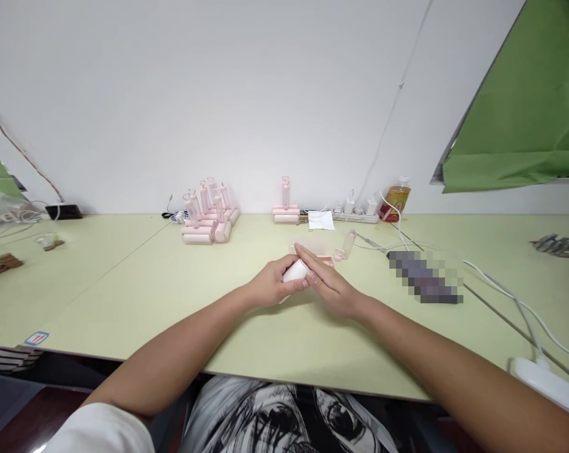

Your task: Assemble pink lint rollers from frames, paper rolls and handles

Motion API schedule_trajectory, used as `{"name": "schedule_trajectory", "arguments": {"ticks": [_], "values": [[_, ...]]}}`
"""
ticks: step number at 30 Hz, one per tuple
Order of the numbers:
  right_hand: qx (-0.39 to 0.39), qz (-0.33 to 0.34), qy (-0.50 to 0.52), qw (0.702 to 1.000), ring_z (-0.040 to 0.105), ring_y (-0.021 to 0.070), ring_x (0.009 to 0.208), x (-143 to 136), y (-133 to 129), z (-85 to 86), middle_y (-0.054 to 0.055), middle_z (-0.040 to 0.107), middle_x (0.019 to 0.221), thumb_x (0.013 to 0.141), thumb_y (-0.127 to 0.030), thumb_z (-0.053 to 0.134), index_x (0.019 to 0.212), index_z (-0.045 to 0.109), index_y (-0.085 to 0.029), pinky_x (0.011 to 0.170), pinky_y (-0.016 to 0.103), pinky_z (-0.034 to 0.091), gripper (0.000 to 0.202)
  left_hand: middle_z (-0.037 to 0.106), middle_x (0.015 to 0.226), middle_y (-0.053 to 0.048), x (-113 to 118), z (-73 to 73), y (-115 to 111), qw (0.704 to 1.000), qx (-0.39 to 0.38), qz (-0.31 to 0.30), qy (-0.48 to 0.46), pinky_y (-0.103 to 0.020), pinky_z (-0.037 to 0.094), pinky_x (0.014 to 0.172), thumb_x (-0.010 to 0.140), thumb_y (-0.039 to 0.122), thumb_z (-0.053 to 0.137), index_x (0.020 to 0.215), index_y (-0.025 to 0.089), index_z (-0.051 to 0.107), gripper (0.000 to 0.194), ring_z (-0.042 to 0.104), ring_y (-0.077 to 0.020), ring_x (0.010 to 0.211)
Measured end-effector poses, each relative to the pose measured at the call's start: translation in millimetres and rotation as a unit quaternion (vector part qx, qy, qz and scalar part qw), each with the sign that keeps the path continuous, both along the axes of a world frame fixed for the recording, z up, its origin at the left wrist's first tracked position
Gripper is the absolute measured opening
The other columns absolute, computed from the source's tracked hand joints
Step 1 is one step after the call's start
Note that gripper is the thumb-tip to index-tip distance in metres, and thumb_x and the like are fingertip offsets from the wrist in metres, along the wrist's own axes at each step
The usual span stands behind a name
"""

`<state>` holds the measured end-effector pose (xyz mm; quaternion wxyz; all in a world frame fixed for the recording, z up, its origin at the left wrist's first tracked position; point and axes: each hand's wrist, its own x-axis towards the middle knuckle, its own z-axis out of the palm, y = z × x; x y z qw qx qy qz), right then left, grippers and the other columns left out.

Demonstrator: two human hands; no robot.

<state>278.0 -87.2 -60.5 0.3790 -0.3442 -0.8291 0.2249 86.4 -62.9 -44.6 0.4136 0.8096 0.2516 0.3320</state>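
Observation:
Above the middle of the desk I hold a white, rounded, cylinder-like piece [295, 271]; its exact kind cannot be made out. My left hand [272, 283] is closed around it, thumb along the near side. My right hand [331, 288] meets its right end, fingers stretched together over the top and thumb on the near face, so that end is covered. Just behind the hands lie a pale pink translucent case [307, 244], partly hidden, and a small clear pink tube [348, 242] with a ring-shaped end.
Several pink cylindrical devices with upright clear tubes [204, 217] stand at the back left, another pink device [286, 211] at the back centre. A power strip [357, 218], white paper [320, 220], a bottle [396, 200], a blurred dark object [423, 277] and white cables [505, 299] lie rightward.

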Motion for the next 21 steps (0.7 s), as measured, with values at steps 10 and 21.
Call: {"name": "schedule_trajectory", "arguments": {"ticks": [10, 21], "values": [[0.035, -0.041, 0.123, 0.991, 0.027, 0.0283, 0.141, -2, -6, 7.7, 0.004, 0.013, 0.160, 0.095, -0.039, 0.046, 0.152, 0.004, -0.037, 0.106, 0.051, 0.039, 0.071, 0.062, 0.088, -0.004, -3, 6.0, 2, 0.999, -0.025, 0.013, -0.015, -0.026, 0.044, 0.065, 0.081, 0.049, 0.062, 0.115, 0.016, 0.054, 0.048, 0.056, -0.0144, 0.072], [0.009, -0.123, -0.032, 0.992, 0.059, 0.0240, 0.103, 11, 8, 8.8, 0.013, 0.054, 0.134, 0.094, -0.035, 0.043, 0.141, 0.041, -0.023, 0.083, 0.038, 0.050, 0.048, 0.058, 0.085, 0.000, -10, 8.7, 18, 0.980, -0.096, 0.130, -0.120, -0.025, 0.047, 0.056, 0.083, 0.052, 0.057, 0.130, 0.025, 0.034, 0.059, 0.059, -0.0131, 0.062]]}}
